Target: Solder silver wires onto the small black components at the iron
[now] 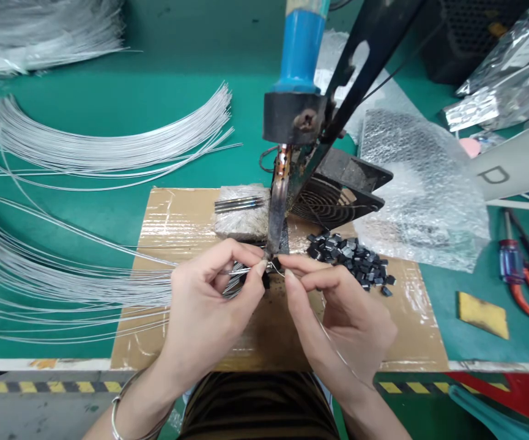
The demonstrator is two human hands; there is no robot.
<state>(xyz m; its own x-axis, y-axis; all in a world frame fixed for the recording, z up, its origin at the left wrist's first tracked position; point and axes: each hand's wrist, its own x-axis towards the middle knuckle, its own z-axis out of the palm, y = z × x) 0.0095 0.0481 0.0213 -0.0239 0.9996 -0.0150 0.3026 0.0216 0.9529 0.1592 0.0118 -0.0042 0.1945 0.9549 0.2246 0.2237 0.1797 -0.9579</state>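
Pinching a fine wire (277,268) between thumb and forefinger, your right hand (342,311) meets your left hand (204,305), which pinches a small black part (266,281) and a wire bundle (234,282) just beneath the fixed iron tip (277,214). Best, likely: fingertips off the tip, wrists steady over the cardboard pad (163,244). Spare black parts (351,260) lie near, rightward.

The bench (154,104) wears a smooth, matt green mat; across its left side the wires (108,153) gleam silvery, bare glossy metal; the left hand (204,305) pinches a bunch, and the thin strand (337,351) in the right hand (342,318) shines alike. By the front edge the cardboard (411,330) lies brown under glossy clear tape; the black parts (351,260) look matt; the iron's handle (299,43) is smooth blue plastic, its tip (277,208) dull, scorched metal; toward the right edge, bubble wrap (420,189) — cloudy, dimpled plastic film.
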